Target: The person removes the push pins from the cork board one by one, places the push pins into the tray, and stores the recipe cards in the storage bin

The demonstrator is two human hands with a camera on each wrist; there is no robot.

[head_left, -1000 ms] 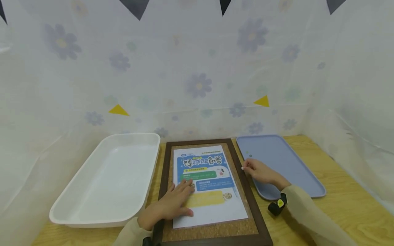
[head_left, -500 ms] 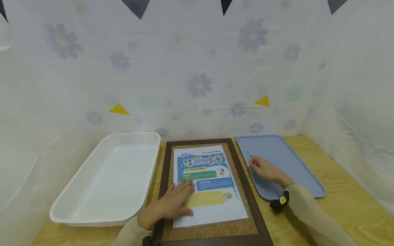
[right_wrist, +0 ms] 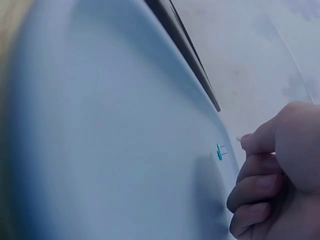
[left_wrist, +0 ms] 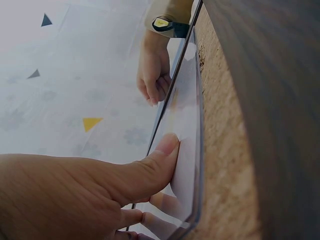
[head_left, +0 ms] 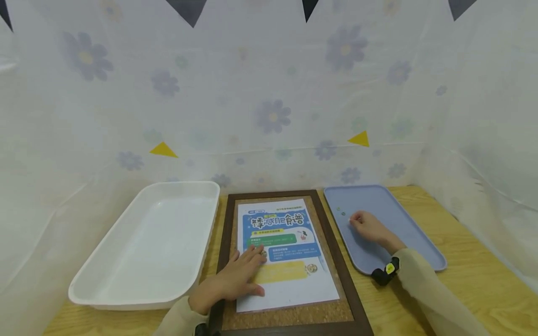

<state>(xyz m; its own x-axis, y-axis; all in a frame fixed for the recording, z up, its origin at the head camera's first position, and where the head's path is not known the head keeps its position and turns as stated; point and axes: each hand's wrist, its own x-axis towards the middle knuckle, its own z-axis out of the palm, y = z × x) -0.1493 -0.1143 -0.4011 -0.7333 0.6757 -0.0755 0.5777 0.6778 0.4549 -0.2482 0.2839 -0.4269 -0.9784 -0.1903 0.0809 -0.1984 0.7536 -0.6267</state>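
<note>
My left hand [head_left: 237, 277] lies with spread fingers on a printed sheet [head_left: 294, 291] with blue, green and yellow panels. The sheet rests on a cork board [head_left: 290, 319] with a dark brown frame; in the left wrist view its edge looks glossy and clear, and my thumb [left_wrist: 160, 155] rests on it. Above the blue tray [head_left: 395, 224], my right hand [head_left: 371, 229] pinches a small white thumbtack [right_wrist: 239, 138], mostly hidden by the fingertips. Teal thumbtacks [right_wrist: 219, 152] lie on the tray just past that hand, their pins pointing up.
A deep white tray [head_left: 147, 252] stands left of the board. All of it sits on a wood-grain table [head_left: 475, 252]. Behind hangs a flower-patterned sheet [head_left: 235, 93] with yellow and dark triangles.
My right hand has moved right from the board's right edge to above the blue tray, still pinching the small white thumbtack. The left hand has stayed in place on the sheet.
</note>
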